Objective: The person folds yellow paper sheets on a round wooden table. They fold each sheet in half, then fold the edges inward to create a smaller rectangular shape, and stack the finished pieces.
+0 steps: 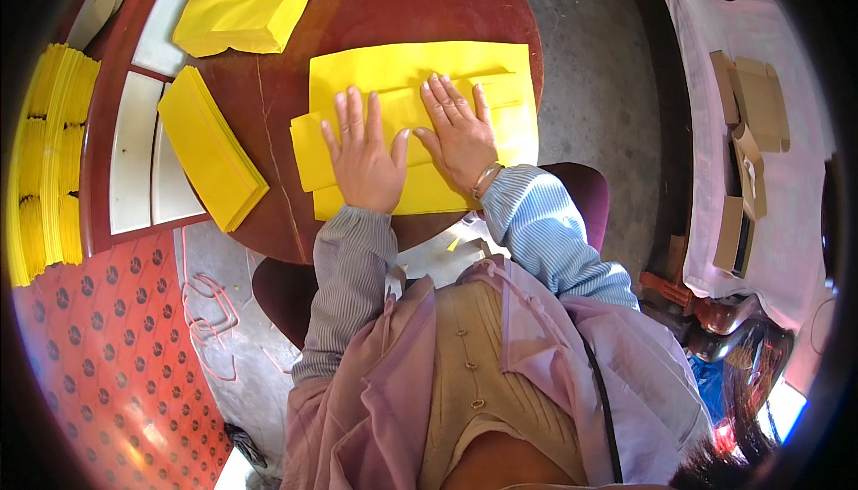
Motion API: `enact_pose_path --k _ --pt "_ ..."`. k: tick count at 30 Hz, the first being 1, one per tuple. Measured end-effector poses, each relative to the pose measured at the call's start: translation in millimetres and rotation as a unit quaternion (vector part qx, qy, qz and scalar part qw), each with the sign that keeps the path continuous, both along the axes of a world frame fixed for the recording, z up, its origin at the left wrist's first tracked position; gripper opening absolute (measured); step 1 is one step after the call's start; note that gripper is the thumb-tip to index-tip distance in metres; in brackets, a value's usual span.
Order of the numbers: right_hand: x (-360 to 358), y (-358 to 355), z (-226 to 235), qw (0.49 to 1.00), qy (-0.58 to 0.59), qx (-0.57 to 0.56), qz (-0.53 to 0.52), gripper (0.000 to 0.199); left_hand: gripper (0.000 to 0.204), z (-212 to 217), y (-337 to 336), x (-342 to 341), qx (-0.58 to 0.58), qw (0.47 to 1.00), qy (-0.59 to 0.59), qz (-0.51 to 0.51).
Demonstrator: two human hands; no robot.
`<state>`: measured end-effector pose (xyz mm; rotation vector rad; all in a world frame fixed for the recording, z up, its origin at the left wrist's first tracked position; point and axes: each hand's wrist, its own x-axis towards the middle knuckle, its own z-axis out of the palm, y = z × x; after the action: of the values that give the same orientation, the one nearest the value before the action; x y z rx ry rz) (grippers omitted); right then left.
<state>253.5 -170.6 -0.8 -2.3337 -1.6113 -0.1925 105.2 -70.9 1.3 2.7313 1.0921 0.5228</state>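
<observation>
A: Shows which step on the round red table point(429, 7)?

B: Appears to show smoothing or pressing of layered yellow sheets point(398, 111) near the table's near right edge. Includes a narrower band point(309, 152) lying across a broader piece point(393, 59); does not reveal whether folded over or separate.

A: Calls for what next?

B: Seems to call for keeping the layers flat and aligned, with even pressure along the band, before any lifting from the table.

A: Shows each hand in what state?

B: Shows left hand point(365, 157) palm down with fingers spread, and right hand point(463, 137) palm down with fingers nearly together, thumb apart. Shows no grip in either; leaves pressure impossible to tell.

A: Places the sheets where, relative to the hands?

B: Places them directly beneath both, extending past the fingertips toward the table's far side. Also includes a flat yellow stack point(213, 150) at the table's left edge and a bulkier yellow pile point(250, 3) at its far left.
</observation>
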Motion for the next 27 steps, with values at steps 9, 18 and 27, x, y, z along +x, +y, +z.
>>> enact_pose_path --k 9,18,27 --pt "35.6 -22.5 3.3 0.994 -0.061 -0.076 -0.05 0.066 0.072 -7.5 16.5 -16.8 0.017 0.999 0.03 0.025" --pt "80.9 -51.0 9.9 0.999 -0.017 -0.014 -0.038 0.051 0.075 -10.5 22.0 -29.4 0.04 0.997 0.049 0.048" --pt "20.1 -50.2 22.3 0.993 0.078 0.055 0.072 0.051 0.077 -4.2 22.9 -30.8 0.023 0.997 0.064 0.046"
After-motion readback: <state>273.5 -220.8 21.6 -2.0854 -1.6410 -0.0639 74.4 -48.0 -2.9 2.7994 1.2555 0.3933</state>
